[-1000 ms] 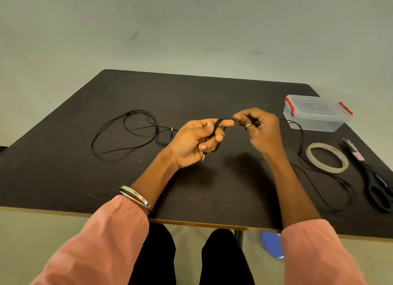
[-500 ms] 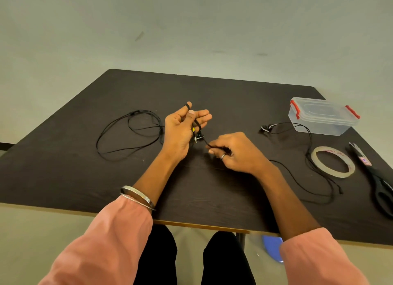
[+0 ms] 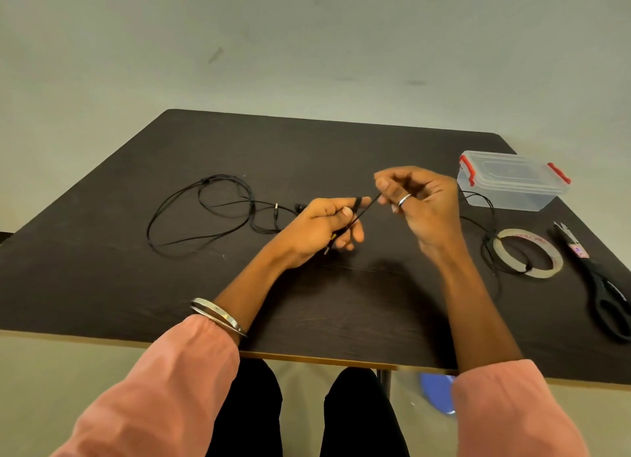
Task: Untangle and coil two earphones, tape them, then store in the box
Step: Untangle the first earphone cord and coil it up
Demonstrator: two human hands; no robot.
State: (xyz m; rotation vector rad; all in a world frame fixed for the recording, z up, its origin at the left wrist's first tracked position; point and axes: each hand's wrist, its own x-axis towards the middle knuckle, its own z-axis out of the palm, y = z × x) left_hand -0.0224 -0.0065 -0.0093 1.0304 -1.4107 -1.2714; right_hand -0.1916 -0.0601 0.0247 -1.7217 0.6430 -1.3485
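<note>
The right hand had risen from the surface, pulling the earphone cord taut off the left hand (both grips pinched on it); another wrap looked underway, the box unopened.

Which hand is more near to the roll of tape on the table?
The right hand. It is raised just left of the tape roll, which lies flat on the table. The left hand is farther left, beyond the right one.
</note>
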